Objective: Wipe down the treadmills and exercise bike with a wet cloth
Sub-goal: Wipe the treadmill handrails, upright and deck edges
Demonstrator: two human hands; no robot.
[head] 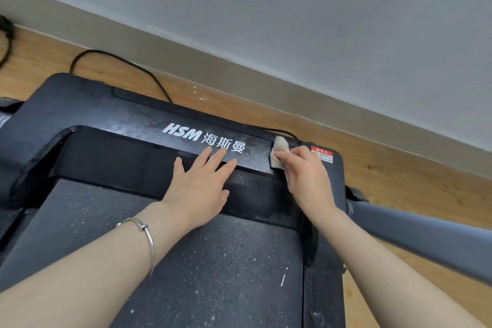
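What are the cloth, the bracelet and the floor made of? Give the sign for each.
The cloth: woven fabric, probably cotton; off-white with coarse weave. The bracelet: metal, perhaps silver; thin, polished, glinting. The floor: wood or wood-look laminate; tan planks with grain and knots.

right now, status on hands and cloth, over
Left hand open, flat on treadmill cover. Right hand grips cloth at cover's right end, beside warning sticker. Black cable on floor behind.

Black treadmill (80, 112) with white logo (203, 138), beige cloth (279, 150), speckled dark-grey belt (226, 274).
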